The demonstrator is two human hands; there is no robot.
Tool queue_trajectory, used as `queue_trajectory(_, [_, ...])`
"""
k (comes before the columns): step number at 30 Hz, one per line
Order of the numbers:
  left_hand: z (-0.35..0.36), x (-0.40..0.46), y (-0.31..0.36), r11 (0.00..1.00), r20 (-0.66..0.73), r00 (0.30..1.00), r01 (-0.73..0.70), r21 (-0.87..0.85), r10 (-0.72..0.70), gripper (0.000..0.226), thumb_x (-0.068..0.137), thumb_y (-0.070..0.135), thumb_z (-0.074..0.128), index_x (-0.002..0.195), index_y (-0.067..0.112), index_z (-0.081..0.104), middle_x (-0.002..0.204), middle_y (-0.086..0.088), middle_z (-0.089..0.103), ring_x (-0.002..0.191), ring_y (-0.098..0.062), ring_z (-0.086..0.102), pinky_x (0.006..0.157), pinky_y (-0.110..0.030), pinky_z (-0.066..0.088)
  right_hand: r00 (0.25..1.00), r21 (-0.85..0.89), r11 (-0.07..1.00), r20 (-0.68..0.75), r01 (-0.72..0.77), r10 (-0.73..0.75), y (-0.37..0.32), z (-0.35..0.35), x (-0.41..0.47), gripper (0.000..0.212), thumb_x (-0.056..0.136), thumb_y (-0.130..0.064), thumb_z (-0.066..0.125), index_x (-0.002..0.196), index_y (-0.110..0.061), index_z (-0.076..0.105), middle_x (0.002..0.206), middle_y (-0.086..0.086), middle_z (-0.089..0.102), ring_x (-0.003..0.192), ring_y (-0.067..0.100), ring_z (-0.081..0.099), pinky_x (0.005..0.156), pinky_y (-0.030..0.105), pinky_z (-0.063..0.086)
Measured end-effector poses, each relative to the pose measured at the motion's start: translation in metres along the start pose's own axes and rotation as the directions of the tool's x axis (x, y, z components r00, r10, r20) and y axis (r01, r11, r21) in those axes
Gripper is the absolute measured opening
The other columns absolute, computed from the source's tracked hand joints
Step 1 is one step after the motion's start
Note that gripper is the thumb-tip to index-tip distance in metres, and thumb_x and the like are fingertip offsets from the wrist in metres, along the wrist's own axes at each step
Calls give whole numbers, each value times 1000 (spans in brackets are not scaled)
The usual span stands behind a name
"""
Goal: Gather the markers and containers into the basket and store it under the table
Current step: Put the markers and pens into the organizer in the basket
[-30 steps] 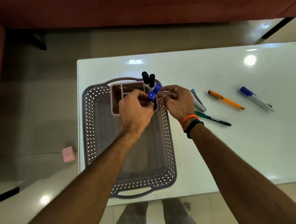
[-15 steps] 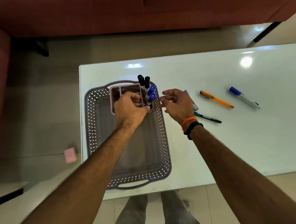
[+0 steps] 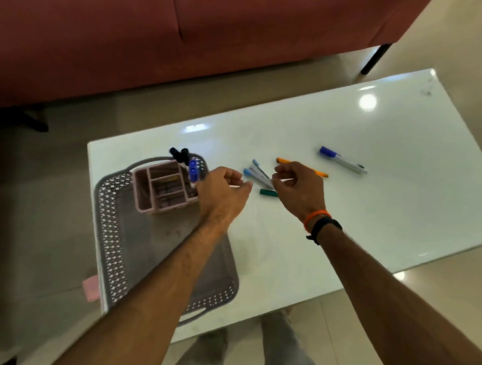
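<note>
Both hands left pink organizer (image 3: pixel 161 189) in basket (image 3: pixel 111 231); left hand (image 3: pixel 222 192) and right hand (image 3: pixel 298 188), grips loosely spread, empty, moved over loose markers (image 3: pixel 258 173) on counter (image 3: pixel 372 217). Next batch pending.

We see a moderately lit indoor scene with light coming from overhead. The glossy white surface (image 3: pixel 344 215) throws back a bright round glare spot at its far right and a smaller rectangular one near its far left edge; the floor tiles (image 3: pixel 402 276) show similar highlights. Soft shadows lie under both forearms. The whole frame is slightly smeared by motion blur, most of all at the basket (image 3: pixel 111 231). The wide lens bends the surface's edges and stretches the forearms near the bottom corners.
</note>
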State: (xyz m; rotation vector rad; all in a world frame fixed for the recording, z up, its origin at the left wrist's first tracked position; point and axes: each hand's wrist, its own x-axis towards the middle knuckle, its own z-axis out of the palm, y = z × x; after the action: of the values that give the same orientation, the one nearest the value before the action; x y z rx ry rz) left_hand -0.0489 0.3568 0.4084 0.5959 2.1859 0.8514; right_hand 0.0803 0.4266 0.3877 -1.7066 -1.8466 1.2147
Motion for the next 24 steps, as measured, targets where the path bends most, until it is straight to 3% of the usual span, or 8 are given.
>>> queue_trajectory(4, [49,5,18,999,57,998,24,43,-26,14,73,26,80,78,25,67,83,4,72,84,-18,71,83,-33,59,997,-16,999,-68,-38,36,32,-37,12,18,80,-17,67,98,-16,68,90,-7,73,75,9,68,85,30,55])
queue_trajectory(9, [112,11,43,995,111,990,80,55,-85,29,78,27,77,101,11,70,98,-4,74,91,-22,71,91,-37,56,995,-71,995,-77,-69,64,76,-75,38,20,81,-18,68,101,-17,67,93,-7,70,77,10,66,84,34,56])
queue_trajectory(13, [157,28,55,982,100,982,146,118,-158,31,73,37,78,94,16,71,100,-5,75,94,-25,72,89,-40,57,996,-143,988,-78,-58,47,103,-94,66,19,80,-20,68,99,-20,65,94,-9,69,81,12,67,83,36,56])
queue_trajectory(16, [183,48,59,957,35,960,273,99,-278,53,61,51,73,96,12,69,98,-7,74,94,-28,72,86,-40,58,999,-242,970,-41,-31,21,117,-102,90,24,81,-22,66,105,-18,64,101,-5,70,90,17,65,83,36,53])
queue_trajectory(18, [191,55,65,935,-1,935,356,0,-356,57,64,50,74,99,7,63,96,-8,73,81,-25,72,83,-39,59,1000,-327,945,-3,8,-9,120,-106,102,29,82,-23,65,111,-16,62,107,-1,68,99,21,63,86,36,51])
queue_trajectory(20, [200,62,70,909,6,911,412,-63,-413,45,75,44,75,94,8,56,92,-7,70,62,-18,67,79,-37,61,999,-402,914,37,45,-33,123,-108,114,32,84,-23,63,115,-15,60,112,2,64,105,24,58,86,36,48])
queue_trajectory(24, [216,72,77,863,35,870,492,-115,-491,38,81,36,74,95,8,51,73,-4,60,54,-14,63,72,-36,63,993,-506,855,95,111,-72,126,-110,133,35,86,-24,62,119,-13,57,116,7,59,108,27,53,84,36,46])
